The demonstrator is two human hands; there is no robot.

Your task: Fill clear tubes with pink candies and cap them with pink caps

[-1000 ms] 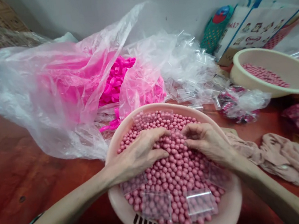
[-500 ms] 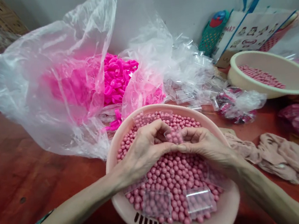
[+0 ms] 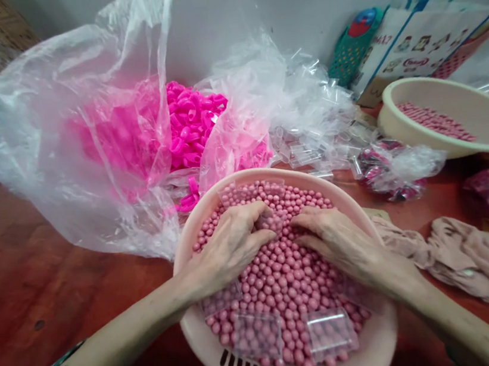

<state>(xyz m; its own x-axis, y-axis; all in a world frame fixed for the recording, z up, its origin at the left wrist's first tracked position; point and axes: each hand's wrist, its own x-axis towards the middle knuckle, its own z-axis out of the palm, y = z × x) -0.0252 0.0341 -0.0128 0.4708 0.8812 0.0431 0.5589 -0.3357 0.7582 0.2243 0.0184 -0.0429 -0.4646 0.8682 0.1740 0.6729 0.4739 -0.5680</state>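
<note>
A reddish-brown table (image 3: 36, 276) is filling the frame. A pink basin (image 3: 375, 352) is sitting on it at lower centre. Behind that, a big clear plastic bag (image 3: 67, 170) is slumping across the upper left. A cream bowl (image 3: 482, 142) is resting at the right edge, and a crumpled beige cloth (image 3: 465, 256) is lying in the lower right, just beside the basin.

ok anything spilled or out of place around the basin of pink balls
Nothing is spilled: the pink balls all sit inside the pink basin, where the left hand and right hand rest. The only untidy spots are a crumpled cloth and loose clear sleeves scattered on the table.
</note>
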